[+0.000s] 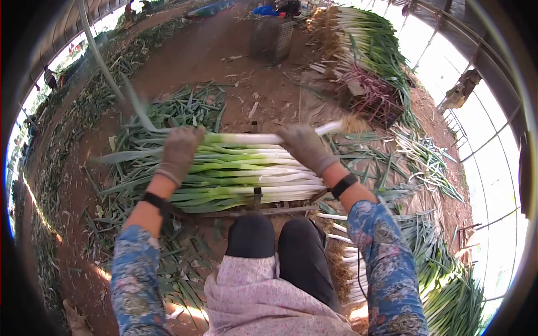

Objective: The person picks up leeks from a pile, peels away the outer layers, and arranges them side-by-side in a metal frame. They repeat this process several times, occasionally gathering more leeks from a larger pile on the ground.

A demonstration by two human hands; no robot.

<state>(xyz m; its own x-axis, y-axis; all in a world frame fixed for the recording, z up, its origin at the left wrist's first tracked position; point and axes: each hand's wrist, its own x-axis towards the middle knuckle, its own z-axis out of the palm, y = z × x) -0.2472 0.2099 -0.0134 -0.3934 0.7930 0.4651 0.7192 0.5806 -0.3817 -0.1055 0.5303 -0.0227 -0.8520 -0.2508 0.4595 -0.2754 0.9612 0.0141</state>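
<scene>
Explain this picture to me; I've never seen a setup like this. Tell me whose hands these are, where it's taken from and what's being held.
There is no machine here: a person works with their own two hands, which look gloved. The one picture comes from a camera worn on the head, looking forward and down, so the person's lap and sleeves show at the bottom.

The left hand grips the green part of a leek, and the right hand its white part, with the roots sticking out beyond. Below it, a row of leeks lies side by side on a low rack. More leeks are heaped at the upper right and lower right.
</scene>
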